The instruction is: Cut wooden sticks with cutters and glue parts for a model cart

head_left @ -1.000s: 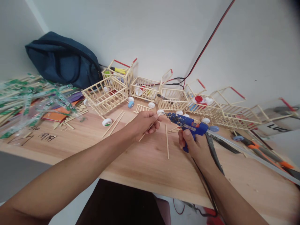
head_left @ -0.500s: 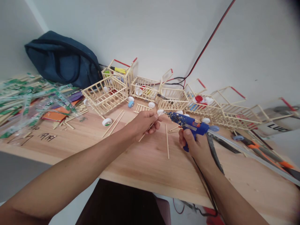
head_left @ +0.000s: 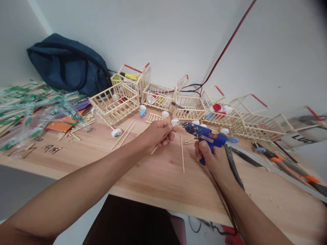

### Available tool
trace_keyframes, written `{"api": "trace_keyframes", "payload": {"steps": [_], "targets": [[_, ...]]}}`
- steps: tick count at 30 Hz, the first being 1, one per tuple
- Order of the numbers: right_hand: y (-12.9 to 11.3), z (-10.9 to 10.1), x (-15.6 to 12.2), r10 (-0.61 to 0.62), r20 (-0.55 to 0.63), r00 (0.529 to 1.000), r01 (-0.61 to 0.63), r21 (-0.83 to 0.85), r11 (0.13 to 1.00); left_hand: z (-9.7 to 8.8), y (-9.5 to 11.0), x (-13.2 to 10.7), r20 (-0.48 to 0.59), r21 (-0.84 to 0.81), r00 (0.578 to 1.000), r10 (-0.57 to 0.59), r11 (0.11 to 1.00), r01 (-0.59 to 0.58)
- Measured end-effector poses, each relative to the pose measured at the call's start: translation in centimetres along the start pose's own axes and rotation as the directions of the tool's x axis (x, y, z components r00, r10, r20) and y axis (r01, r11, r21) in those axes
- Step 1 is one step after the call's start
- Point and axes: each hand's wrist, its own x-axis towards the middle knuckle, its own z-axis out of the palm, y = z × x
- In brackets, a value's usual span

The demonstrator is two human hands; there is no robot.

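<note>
My left hand (head_left: 160, 133) is closed in a pinch around a thin wooden stick (head_left: 154, 149), whose far end points up to the right. Wrapped around the handle of a blue glue gun (head_left: 204, 135) is my right hand (head_left: 211, 153). The gun's nozzle points left, close to the upper end of the stick; whether they touch I cannot tell. Between my hands a loose wooden stick (head_left: 182, 154) lies on the table. A small ladder-like stick panel (head_left: 155, 117) lies behind my left hand.
Several miniature stick carts (head_left: 114, 105) with bottle-cap wheels stand along the wall. Wrapped chopsticks (head_left: 28, 109) pile up at the left before a dark blue bag (head_left: 68, 64). Orange-handled pliers (head_left: 288, 163) and a metal ruler (head_left: 276, 170) lie at the right of the wooden table (head_left: 158, 183).
The glue gun has shifted very slightly to the left, with its nozzle nearer the stick's end. My left hand has stayed in place.
</note>
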Motion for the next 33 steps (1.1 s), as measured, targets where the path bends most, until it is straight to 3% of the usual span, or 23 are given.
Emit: {"api": "trace_keyframes", "payload": {"steps": [33], "targets": [[0.26, 0.09, -0.11, 0.003, 0.0, 1.0, -0.003, 0.002, 1.0, 0.06, 0.05, -0.11, -0.005, 0.013, 1.0, 0.001, 1.0, -0.001]]}}
